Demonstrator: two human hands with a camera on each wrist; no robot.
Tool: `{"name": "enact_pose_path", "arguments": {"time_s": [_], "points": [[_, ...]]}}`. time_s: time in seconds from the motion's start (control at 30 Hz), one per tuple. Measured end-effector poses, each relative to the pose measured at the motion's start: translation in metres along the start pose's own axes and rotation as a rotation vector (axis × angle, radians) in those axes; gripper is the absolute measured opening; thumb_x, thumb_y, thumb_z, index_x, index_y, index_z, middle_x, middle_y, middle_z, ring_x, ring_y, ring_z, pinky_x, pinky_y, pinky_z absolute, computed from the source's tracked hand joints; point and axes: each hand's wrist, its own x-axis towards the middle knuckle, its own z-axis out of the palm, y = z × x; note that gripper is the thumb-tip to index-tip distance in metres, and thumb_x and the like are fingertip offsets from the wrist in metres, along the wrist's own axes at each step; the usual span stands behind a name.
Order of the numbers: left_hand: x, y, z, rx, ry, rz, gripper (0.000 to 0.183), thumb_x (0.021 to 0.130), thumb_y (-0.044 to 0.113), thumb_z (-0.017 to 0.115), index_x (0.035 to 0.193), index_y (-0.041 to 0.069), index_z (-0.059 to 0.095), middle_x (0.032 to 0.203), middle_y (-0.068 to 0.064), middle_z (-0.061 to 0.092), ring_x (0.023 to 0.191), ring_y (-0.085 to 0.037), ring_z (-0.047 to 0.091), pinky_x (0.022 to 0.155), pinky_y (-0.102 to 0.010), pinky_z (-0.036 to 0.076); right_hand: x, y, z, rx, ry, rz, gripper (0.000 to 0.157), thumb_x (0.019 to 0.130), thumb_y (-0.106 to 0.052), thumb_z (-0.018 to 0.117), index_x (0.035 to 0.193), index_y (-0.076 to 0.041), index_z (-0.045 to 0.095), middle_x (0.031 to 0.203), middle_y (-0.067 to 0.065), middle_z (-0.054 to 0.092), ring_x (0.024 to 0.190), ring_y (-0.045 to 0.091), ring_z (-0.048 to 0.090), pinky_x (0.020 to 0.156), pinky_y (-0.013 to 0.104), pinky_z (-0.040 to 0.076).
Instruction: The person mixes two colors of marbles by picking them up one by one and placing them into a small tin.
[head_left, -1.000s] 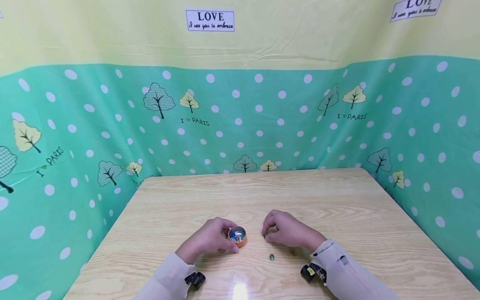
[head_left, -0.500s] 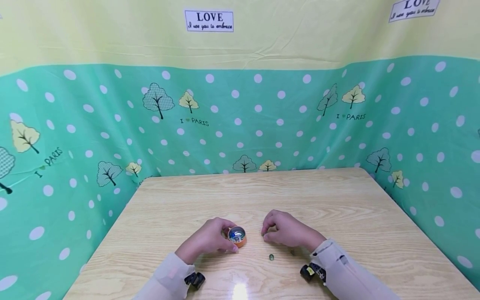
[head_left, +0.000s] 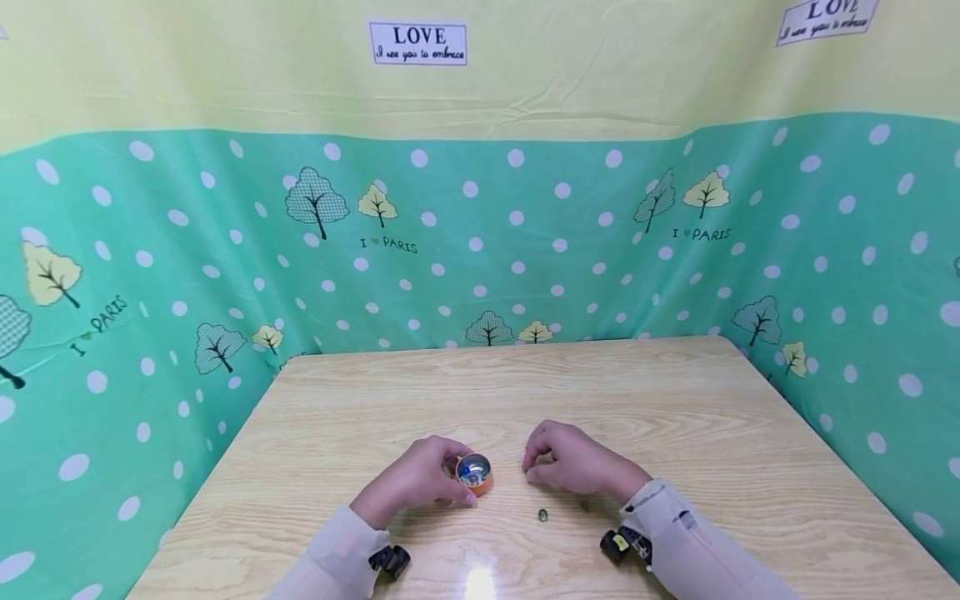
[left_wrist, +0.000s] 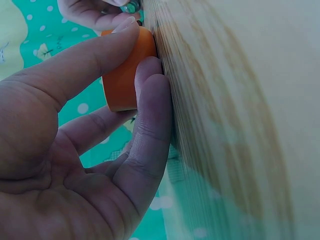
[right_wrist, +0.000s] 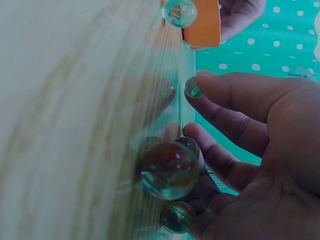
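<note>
My left hand (head_left: 423, 473) grips a small orange cup (head_left: 483, 487) on the table, thumb and fingers round its sides. Shiny marbles, one of them blue, lie inside the cup. To the right of it, my right hand (head_left: 577, 460) is low over the tabletop. In the right wrist view, thumb and index finger pinch a clear green marble (right_wrist: 193, 88); the head view hides it behind the fingers. A reddish marble (right_wrist: 170, 171) and a smaller-looking one (right_wrist: 178, 217) lie beside that hand's other fingers. Another clear marble (right_wrist: 181, 12) shows in front of the cup.
A wood-grain table (head_left: 480, 392) spreads under both hands. One green marble (head_left: 543, 515) rests on it near the front, and a dull one (head_left: 585, 504) sits by the right wrist. A green dotted curtain (head_left: 517, 242) hangs behind and at both sides.
The right fingertips have closed over a marble that showed between them a second ago in the head view. The left hand and cup stay in place.
</note>
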Motion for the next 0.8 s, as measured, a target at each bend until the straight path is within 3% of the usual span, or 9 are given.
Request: {"name": "enact_pose_path", "arguments": {"time_s": [0.37,0.6,0.8], "points": [[-0.001,0.001,-0.001,-0.011,-0.002,0.009,0.057,0.07,0.016,0.097,0.122,0.013,0.074,0.096,-0.007,0.067,0.07,-0.018,0.065,0.06,-0.035,0.058,-0.001,-0.007,-0.003,0.035,0.029,-0.017,0.006,0.094,-0.019,0.077,0.097,-0.023,0.073,0.104,-0.007,0.064,0.094,0.013,0.06,0.081,0.033,0.052],[-0.001,0.0,-0.001,-0.001,-0.001,0.012,0.059,0.07,0.017,0.097,0.124,0.012,0.073,0.097,-0.007,0.068,0.07,-0.018,0.066,0.059,-0.034,0.059,0.0,-0.015,-0.004,0.08,0.11,-0.038,0.004,0.095,-0.02,0.076,0.098,-0.021,0.075,0.11,-0.008,0.066,0.11,0.02,0.063,0.095,0.048,0.053],[0.0,0.0,-0.001,0.003,-0.001,0.012,0.059,0.071,0.018,0.097,0.124,0.012,0.073,0.096,-0.006,0.068,0.068,-0.018,0.066,0.059,-0.034,0.059,0.001,-0.019,-0.004,0.087,0.138,-0.017,0.004,0.095,-0.022,0.076,0.099,-0.024,0.075,0.111,-0.011,0.066,0.115,0.016,0.061,0.098,0.048,0.053]]}}
